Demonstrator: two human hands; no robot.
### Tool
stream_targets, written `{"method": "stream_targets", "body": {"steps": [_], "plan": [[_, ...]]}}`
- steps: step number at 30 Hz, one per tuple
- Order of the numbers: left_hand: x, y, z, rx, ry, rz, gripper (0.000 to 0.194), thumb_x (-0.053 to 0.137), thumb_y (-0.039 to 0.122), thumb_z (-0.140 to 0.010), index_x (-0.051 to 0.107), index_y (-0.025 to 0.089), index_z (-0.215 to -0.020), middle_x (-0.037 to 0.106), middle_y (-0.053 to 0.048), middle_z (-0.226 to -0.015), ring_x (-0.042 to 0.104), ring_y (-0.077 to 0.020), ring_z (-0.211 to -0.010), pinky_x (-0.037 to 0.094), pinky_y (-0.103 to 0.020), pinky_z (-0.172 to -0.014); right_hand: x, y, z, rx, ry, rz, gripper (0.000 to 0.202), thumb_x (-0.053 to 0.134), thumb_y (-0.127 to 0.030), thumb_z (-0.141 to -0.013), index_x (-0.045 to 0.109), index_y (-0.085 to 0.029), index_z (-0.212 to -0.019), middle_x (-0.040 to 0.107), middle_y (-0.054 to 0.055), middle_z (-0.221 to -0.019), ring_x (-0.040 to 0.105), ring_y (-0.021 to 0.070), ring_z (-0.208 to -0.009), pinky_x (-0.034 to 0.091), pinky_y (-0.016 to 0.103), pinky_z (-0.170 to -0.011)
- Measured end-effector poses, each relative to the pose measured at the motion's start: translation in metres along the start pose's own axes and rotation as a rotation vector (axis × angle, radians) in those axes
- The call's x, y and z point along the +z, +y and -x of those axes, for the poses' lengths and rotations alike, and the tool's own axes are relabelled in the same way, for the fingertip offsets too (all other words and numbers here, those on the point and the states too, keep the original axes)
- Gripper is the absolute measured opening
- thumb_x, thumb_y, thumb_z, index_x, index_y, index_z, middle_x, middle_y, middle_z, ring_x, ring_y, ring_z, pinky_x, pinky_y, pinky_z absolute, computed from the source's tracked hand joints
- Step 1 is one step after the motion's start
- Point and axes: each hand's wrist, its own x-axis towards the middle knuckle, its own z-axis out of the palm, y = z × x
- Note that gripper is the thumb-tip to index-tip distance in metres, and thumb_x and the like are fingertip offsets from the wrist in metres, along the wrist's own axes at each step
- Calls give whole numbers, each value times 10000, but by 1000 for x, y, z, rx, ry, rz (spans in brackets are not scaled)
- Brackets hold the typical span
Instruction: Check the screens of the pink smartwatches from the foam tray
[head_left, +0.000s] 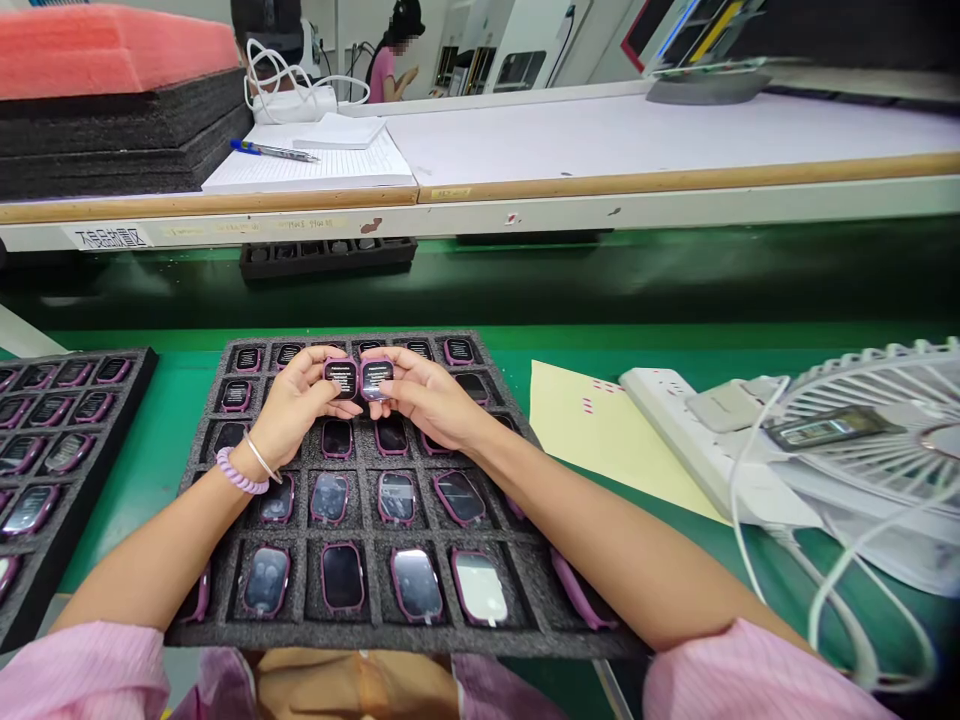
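My left hand (306,390) grips a purple-framed smartwatch body (341,378) between thumb and fingers. A matching smartwatch body (376,380) is pinched in my right hand (424,392), side by side with the first. Both screens are lit with lines of white text too small to read. The two hands are over the back part of a dark grey foam tray (296,560), whose compartments hold several more purple smartwatch bodies. Screens in the back row and at the left side are lit with text, while those nearer me look dark or reflective. My forearms hide some compartments.
Another foam tray of watches (135,400) lies at left. To the right are yellow paper (585,430), a power strip (705,440), cables and a white fan (900,420). A raised shelf (525,140) holds foam stacks (112,130), paper and a pen (274,151). A person sits far behind.
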Motion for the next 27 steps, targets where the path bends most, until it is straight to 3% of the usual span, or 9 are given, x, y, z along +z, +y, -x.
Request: {"method": "stream_targets", "body": {"steps": [14,19,27], "plan": [[1,0,1,34,-2,-58,478,775,256,-687,541,168,-1094,678,-13,-1046,732,-126,-605,621,-221,-612,1,-1,0,-47,-9,45,467,727,-214,-773,569,-186,-1211,663,-8,-932,640,118,-667,465,256,-621],[-1,0,1,29,-9,-13,456,758,257,-704,546,173,-1100,686,-9,-997,727,-125,-614,623,-233,-628,1,0,1,-48,-15,56,470,736,-241,-793,563,-187,-1227,661,-5,-899,635,130,-679,475,273,-641],[0,-1,1,32,-20,15,514,750,152,-644,555,188,-1118,671,-11,-1089,743,-124,-676,649,-259,-709,-3,4,-1,-57,-29,23,562,809,-174,-746,558,-208,-1248,640,7,-1034,641,117,-726,543,271,-711]]}}
